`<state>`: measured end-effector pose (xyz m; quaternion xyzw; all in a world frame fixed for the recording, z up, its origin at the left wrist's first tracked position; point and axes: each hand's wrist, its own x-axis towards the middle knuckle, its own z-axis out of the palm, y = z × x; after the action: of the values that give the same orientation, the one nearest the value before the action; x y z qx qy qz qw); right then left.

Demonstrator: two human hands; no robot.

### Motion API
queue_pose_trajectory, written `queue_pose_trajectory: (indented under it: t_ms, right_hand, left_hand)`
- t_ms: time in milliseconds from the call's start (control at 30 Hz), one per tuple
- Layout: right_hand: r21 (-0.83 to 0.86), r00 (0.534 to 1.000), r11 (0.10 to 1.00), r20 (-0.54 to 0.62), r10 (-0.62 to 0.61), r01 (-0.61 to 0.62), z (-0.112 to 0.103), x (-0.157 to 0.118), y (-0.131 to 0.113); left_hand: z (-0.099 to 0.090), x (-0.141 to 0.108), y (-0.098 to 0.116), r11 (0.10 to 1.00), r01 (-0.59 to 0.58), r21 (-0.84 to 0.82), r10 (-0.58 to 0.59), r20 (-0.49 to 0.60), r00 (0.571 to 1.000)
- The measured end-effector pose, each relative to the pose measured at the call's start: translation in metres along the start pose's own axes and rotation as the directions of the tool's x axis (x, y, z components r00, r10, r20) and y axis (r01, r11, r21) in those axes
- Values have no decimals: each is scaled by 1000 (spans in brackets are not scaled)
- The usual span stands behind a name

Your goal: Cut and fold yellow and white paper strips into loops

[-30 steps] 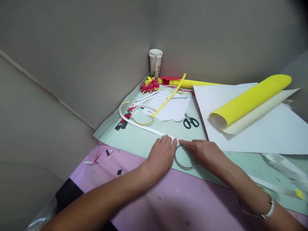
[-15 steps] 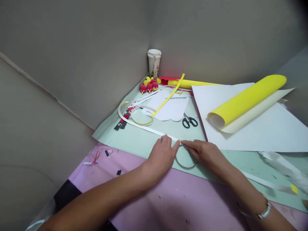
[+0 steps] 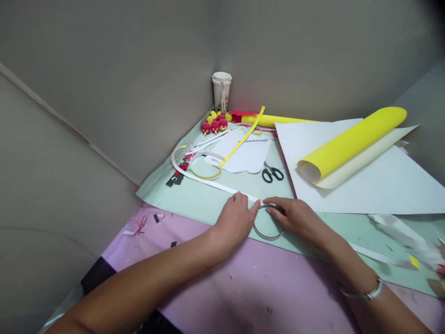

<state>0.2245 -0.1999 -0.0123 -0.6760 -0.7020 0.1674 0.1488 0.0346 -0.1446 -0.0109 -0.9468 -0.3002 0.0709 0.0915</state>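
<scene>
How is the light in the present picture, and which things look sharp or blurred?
Head view: light is soft, the grey wall dim, the upper right corner nearly black; head view: a soft shadow darkens part of the purple cloth; head view: the white strip, left hand and right hand look fairly clear, while the white scrap at lower right looks blurred.

Both forearms (image 3: 167, 269) are bare, the right one ringed by a shiny silver bracelet (image 3: 375, 292) with a broader section.
</scene>
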Motion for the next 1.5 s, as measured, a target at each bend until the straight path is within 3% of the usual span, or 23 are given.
queue_pose_trajectory:
  t_ms: [233, 400, 567, 1033, 1200, 1367, 1500]
  right_hand:
    - [61, 1000, 998, 2, -2, 2, 0, 0, 4]
    - [90, 1000, 996, -6, 7, -7, 4, 1, 8]
    - [100, 1000, 995, -3, 19, -19, 4, 3, 8]
    - [299, 979, 933, 61, 193, -202, 0, -1, 8]
    - [491, 966, 833, 92, 243, -257, -2, -3, 10]
    - [716, 919, 615, 94, 383, -330, 2, 0, 3]
    - [818, 892, 493, 53, 450, -297, 10, 1, -3]
  left_hand:
    - [8, -1, -3, 999, -27, -27, 24, -100, 995]
    - [11, 5, -9, 976, -218, -30, 208, -189, 960]
    - [10, 12, -12, 940, -336, -60, 323, -163, 932]
    - [6, 18, -14, 942, -323, -93, 309, -138, 941]
    - [9, 17, -19, 922, -342, -179, 315, -165, 935]
    - [13, 16, -24, 898, -354, -261, 310, -194, 931]
    - [18, 16, -25, 890, -337, -306, 272, -234, 933]
